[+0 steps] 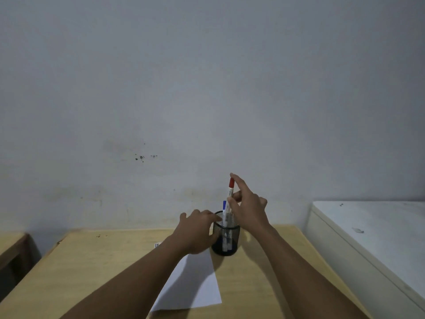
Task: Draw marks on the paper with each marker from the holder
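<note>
A black mesh holder point(226, 237) stands on the wooden table point(92, 268), just beyond a white sheet of paper point(195, 284). My left hand point(195, 231) grips the holder's left side near the rim. My right hand point(247, 208) pinches a white marker with a red cap point(230, 192) between thumb and fingers, index finger stretched up behind the cap. The marker is upright, its lower end still inside the holder. A blue-capped marker point(224, 207) stands in the holder beside it, partly hidden by the red one.
A white cabinet top point(372, 231) lies to the right of the table, slightly higher. A darker wooden piece point(13, 249) sits at the left. A plain wall rises right behind the table. A small barcode label point(157, 245) is on the table.
</note>
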{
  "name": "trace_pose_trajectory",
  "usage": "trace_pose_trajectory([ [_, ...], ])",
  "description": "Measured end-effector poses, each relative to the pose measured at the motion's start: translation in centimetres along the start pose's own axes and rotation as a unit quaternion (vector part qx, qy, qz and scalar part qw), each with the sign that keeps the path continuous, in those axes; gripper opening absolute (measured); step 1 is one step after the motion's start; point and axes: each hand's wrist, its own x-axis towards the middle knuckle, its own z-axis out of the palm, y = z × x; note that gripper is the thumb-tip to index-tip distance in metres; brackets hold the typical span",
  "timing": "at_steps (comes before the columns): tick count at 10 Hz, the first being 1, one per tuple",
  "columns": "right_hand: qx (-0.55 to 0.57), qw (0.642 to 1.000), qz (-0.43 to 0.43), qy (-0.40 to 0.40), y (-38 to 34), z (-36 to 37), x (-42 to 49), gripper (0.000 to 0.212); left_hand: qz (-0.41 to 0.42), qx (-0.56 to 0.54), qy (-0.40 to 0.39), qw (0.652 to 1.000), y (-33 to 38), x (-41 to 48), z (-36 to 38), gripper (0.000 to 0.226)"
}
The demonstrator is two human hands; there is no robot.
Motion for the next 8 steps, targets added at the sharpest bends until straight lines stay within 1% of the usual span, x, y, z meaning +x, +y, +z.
trace_pose_trajectory([
  [1,-0.028,0.999,0.002,-0.037,0.6,1.4,0.5,0.056,0.010,-0.017,0.021,1.000,-0.6,0.5,0.9,0.039],
  [2,-0.085,0.992,0.000,-0.090,1.4,2.8,0.4,0.051,0.016,-0.022,0.036,0.999,-0.9,0.8,1.4,0.035],
  [3,-0.107,0.991,0.002,-0.082,1.9,3.5,0.3,0.042,0.015,-0.035,0.046,0.998,-1.0,0.8,1.6,0.035],
  [4,-0.157,0.984,-0.006,-0.079,1.9,3.8,0.6,0.045,0.012,-0.047,0.049,0.998,-1.1,0.7,1.6,0.035],
  [5,-0.209,0.973,-0.003,-0.103,2.1,3.9,1.0,0.050,0.006,-0.045,0.040,0.998,-1.2,0.5,1.4,0.038],
  [6,-0.213,0.971,-0.001,-0.106,2.1,3.7,1.0,0.053,0.003,-0.044,0.034,0.998,-1.3,0.2,0.8,0.040],
  [7,-0.194,0.977,-0.008,-0.084,1.4,3.2,0.6,0.050,-0.026,-0.019,0.050,0.998,-1.7,-0.4,0.0,0.043],
  [8,-0.186,0.979,-0.034,-0.075,-0.2,2.8,-0.3,0.047,-0.062,-0.003,0.090,0.994,-2.4,-1.2,-1.4,0.045],
])
